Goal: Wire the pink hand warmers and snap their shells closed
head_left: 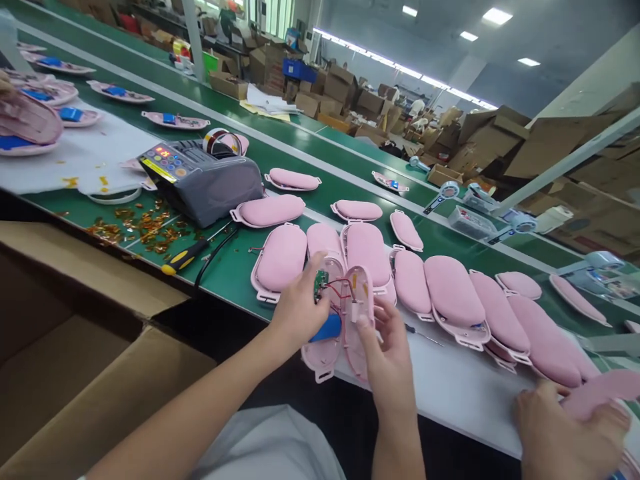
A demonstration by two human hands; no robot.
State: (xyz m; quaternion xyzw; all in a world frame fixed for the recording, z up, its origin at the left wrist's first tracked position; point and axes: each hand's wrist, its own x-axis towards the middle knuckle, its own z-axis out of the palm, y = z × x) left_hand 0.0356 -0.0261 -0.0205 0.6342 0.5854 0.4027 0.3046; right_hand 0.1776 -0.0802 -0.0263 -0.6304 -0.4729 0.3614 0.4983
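Observation:
An opened pink plastic casing is held at the table edge, its two halves joined by thin red wires. My left hand (pixel 300 307) is closed around the half with a green circuit board (pixel 321 283) and a blue battery pack (pixel 327 328), its fingers at the board. Closed on the other pink shell half (pixel 357 353) is my right hand (pixel 393 347), with the thumb on its inner face by a white connector (pixel 355 311). Closed pink padded casings (pixel 280 260) lie just behind both hands. A thin screwdriver (pixel 423 335) rests right of my right hand.
A grey tape dispenser (pixel 200 177) stands left, near amber tape scraps (pixel 145 227) and a yellow-black screwdriver (pixel 187 257). Below is an open cardboard box (pixel 165 373). Another person's hands (pixel 570 427) hold a pink piece at right; another hand (pixel 6 90) shows far left.

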